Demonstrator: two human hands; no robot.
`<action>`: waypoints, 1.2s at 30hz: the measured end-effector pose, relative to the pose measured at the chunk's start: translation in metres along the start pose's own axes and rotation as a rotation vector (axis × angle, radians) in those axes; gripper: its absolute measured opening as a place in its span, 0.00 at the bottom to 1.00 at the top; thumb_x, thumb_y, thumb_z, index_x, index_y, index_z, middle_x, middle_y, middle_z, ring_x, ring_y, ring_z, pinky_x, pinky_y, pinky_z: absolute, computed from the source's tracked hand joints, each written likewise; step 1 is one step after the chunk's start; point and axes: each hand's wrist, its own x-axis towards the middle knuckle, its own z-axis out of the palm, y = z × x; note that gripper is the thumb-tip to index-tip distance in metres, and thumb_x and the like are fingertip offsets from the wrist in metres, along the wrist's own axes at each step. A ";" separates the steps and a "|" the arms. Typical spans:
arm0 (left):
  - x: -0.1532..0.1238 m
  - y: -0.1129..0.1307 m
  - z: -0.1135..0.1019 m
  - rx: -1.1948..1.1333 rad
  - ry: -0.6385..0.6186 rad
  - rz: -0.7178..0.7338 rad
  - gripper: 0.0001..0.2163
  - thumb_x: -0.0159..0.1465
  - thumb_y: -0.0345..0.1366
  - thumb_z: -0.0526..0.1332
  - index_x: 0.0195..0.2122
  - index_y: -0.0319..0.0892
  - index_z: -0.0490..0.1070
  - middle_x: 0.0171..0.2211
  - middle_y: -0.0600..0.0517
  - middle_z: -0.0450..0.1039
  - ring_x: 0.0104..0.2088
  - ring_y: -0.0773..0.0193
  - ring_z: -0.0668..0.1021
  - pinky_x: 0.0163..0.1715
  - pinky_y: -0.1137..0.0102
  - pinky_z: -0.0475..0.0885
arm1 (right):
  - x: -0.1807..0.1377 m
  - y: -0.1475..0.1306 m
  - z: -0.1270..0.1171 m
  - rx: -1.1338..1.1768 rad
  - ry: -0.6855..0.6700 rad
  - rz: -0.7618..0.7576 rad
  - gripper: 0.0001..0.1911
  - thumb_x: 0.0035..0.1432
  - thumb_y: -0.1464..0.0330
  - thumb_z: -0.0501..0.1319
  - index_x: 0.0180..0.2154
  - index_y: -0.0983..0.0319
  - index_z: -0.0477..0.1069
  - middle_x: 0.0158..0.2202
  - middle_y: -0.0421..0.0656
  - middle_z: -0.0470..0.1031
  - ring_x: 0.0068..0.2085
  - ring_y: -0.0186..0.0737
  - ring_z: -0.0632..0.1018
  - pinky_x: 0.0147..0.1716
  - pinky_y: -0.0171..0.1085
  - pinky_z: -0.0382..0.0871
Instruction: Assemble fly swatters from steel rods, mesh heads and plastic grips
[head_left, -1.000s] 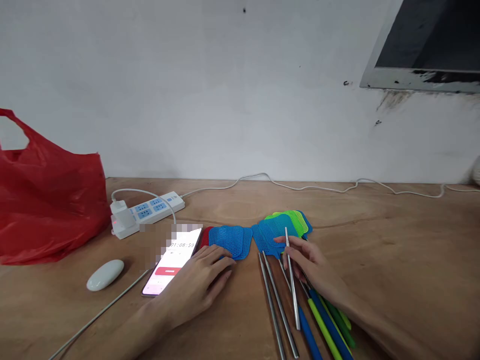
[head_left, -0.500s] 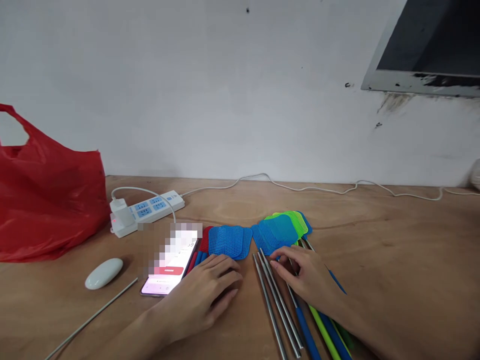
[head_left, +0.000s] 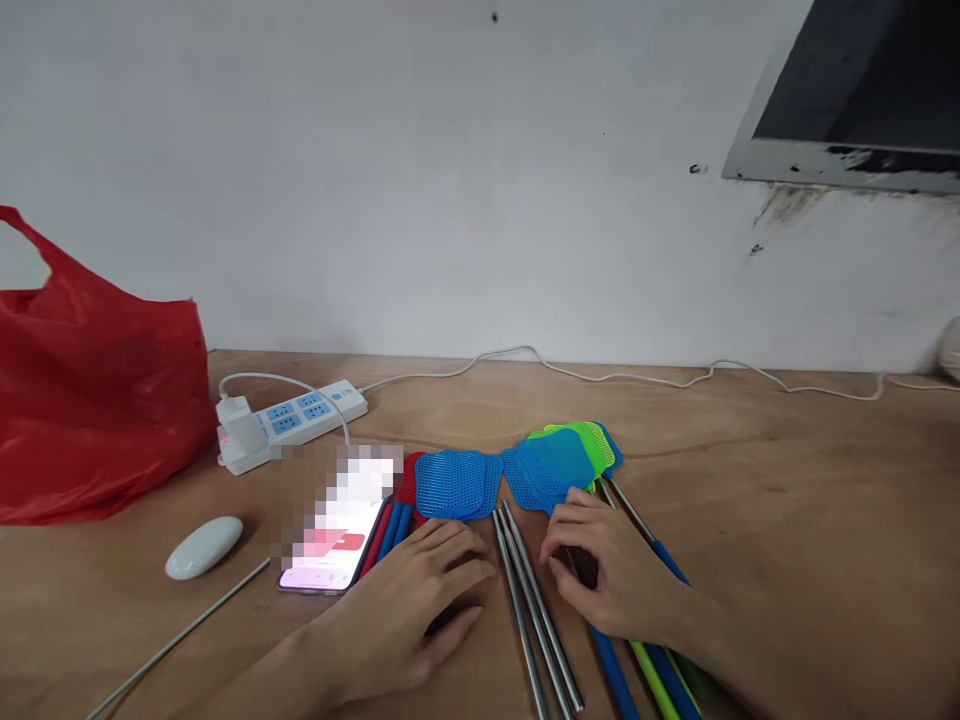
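Observation:
My left hand rests on the wood, open, thumb apart from the bent fingers. Its fingertips lie by blue handles and a red handle. My right hand arches over the rod of a blue fly swatter, loosely curled with thumb and forefinger slightly apart; I see nothing held. Between the hands lie several bare metal rods, side by side. Blue mesh swatter heads overlap ahead of my left hand. Blue heads and green heads fan out beyond my right hand, partly hiding blue and green handles.
A lit phone, partly blurred, lies left of the handles. Further left are a white mouse-shaped object, a thin rod and a red plastic bag. A power strip and its cable stand near the wall.
The metal rods have shifted slightly left. My right hand has moved down a little, its fingers more curled. My left hand has slid slightly toward me and right, uncovering more of the blue handles.

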 end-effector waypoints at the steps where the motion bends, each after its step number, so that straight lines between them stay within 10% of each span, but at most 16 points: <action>1: 0.001 0.000 0.000 0.003 -0.005 -0.005 0.14 0.66 0.29 0.58 0.52 0.45 0.70 0.52 0.48 0.72 0.52 0.52 0.73 0.54 0.57 0.68 | 0.000 -0.001 0.000 -0.003 -0.007 -0.006 0.06 0.50 0.78 0.60 0.28 0.61 0.71 0.28 0.41 0.73 0.34 0.41 0.70 0.36 0.41 0.61; 17: -0.002 -0.001 0.001 0.002 -0.004 0.029 0.23 0.66 0.31 0.59 0.63 0.46 0.64 0.60 0.46 0.71 0.60 0.54 0.72 0.64 0.54 0.62 | 0.002 0.003 0.004 -0.018 -0.056 0.018 0.13 0.61 0.77 0.58 0.44 0.59 0.76 0.40 0.43 0.78 0.44 0.47 0.70 0.45 0.46 0.63; 31: -0.006 -0.005 0.009 0.028 -0.067 -0.006 0.29 0.67 0.34 0.59 0.69 0.47 0.54 0.66 0.46 0.61 0.66 0.53 0.64 0.66 0.53 0.60 | 0.000 0.006 0.003 0.063 -0.066 -0.033 0.10 0.54 0.75 0.67 0.40 0.59 0.76 0.39 0.41 0.78 0.43 0.44 0.71 0.44 0.43 0.65; 36: -0.005 -0.006 0.010 0.031 -0.061 -0.007 0.27 0.68 0.35 0.59 0.68 0.47 0.56 0.66 0.47 0.63 0.65 0.53 0.65 0.65 0.53 0.60 | 0.003 0.017 -0.003 -0.055 0.123 0.011 0.04 0.59 0.74 0.61 0.33 0.61 0.72 0.31 0.42 0.75 0.36 0.42 0.71 0.39 0.42 0.63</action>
